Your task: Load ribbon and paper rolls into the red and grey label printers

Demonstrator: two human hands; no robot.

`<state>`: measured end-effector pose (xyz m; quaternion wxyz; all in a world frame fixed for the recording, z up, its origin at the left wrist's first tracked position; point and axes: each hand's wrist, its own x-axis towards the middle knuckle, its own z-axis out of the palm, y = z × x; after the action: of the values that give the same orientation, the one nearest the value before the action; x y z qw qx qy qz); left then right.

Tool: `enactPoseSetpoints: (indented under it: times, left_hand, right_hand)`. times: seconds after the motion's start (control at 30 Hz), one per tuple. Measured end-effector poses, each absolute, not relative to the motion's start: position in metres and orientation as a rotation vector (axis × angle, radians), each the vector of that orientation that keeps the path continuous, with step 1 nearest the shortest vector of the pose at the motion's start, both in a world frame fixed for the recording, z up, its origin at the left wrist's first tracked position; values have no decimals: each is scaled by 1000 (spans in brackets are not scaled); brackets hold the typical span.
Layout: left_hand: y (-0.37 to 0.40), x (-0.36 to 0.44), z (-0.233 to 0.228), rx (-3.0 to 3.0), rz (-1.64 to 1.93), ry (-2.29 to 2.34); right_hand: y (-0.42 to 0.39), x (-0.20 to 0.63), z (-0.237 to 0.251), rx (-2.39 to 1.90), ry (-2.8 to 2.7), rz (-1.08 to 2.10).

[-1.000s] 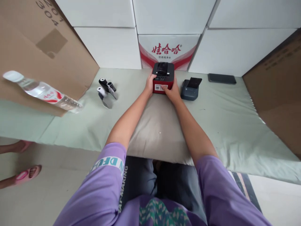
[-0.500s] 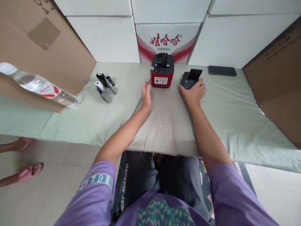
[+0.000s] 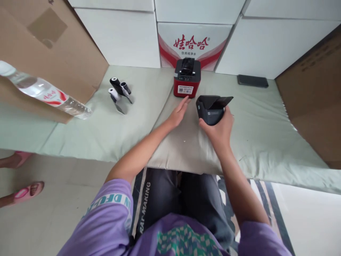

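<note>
My right hand [image 3: 220,129] grips a small dark receipt printer [image 3: 210,115], thumb on its near left side and fingers around its right. A strip of black paper [image 3: 221,102] sticks out of its top. My left hand [image 3: 179,113] holds nothing, its fingers stretched toward the lower front of a red and black printer [image 3: 186,85]; whether the fingertips touch it I cannot tell. Black paper [image 3: 188,66] also curls out of the red printer's top, and a white label is on its front.
Several paper rolls [image 3: 116,93] stand on the green cloth [image 3: 144,89] at the left, by a clear water bottle [image 3: 50,96]. A black phone [image 3: 252,81] lies at the back right. White boxes [image 3: 125,39] line the back; cardboard boxes [image 3: 317,99] flank the sides. Another person's feet [image 3: 29,192] show at lower left.
My right hand has brought the dark printer closer to me and lifted or tilted it. My left hand has shifted right, toward the front of the red printer.
</note>
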<state>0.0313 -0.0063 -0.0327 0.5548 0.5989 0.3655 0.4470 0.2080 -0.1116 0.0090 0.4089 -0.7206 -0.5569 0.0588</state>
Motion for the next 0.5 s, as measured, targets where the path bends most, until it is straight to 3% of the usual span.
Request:
enactPoseSetpoints:
  times: [0.23, 0.5]
  left_hand:
    - [10, 9, -28, 1995, 448, 968]
    - [21, -5, -30, 2143, 331, 1021]
  right_hand:
    - [-118, 155, -12, -1920, -1224, 171]
    - [-115, 129, -25, -1990, -1203, 165]
